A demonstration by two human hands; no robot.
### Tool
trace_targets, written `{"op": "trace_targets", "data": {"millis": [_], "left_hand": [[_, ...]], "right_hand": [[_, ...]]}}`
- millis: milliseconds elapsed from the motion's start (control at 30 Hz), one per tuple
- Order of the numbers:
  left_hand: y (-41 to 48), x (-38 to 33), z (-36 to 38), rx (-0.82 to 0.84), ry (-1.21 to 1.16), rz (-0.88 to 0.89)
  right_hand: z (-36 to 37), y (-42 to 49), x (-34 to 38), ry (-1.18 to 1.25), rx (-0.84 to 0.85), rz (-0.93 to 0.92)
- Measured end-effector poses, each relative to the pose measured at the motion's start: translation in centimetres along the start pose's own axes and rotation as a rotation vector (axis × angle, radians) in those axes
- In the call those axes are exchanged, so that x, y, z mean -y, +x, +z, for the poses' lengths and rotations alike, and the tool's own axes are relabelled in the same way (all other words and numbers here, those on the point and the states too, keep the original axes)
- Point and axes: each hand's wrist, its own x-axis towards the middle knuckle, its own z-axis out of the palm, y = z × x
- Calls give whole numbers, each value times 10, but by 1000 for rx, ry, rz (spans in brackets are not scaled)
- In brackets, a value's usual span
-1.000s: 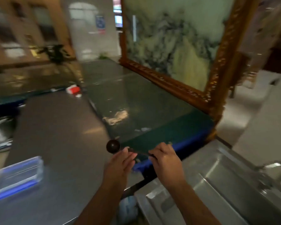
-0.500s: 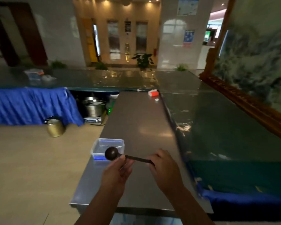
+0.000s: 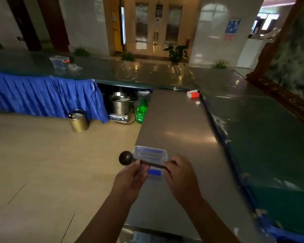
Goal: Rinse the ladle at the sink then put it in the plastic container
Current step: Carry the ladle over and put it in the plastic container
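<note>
While we stand at the near end of the steel counter [image 3: 179, 123], we hold the ladle [image 3: 130, 159] level between both hands. Our left hand [image 3: 130, 179] curls its fingers around the handle just behind the dark round bowl, and our right hand [image 3: 182, 176] closes on the handle's far end. The bowl juts out past the counter's left edge, over the floor [image 3: 42, 163]. The handle crosses in front of the plastic container [image 3: 150, 153], a clear box with blue showing at its base, which sits on the counter close to that left edge. Whether the ladle touches the container's rim we cannot tell; it looks to hang just above it. At the counter's far right corner lies a small red and white box [image 3: 193, 94]. Beyond the far left edge, on the floor, stand a green bottle [image 3: 141, 111], a steel pot [image 3: 120, 104] on a cooker, and a brass bucket [image 3: 78, 121] beside blue cloth [image 3: 42, 95].
</note>
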Motion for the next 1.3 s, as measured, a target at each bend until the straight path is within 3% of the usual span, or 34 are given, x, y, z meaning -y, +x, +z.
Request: {"op": "trace_targets", "data": {"millis": [500, 1100, 1300], "left_hand": [[119, 22, 15, -177, 81, -22], [251, 16, -23, -143, -99, -429], [281, 21, -34, -158, -158, -496]], "right_hand": [[95, 51, -80, 47, 195, 51], [206, 85, -104, 9, 457, 390], [231, 93, -111, -42, 550, 415]]}}
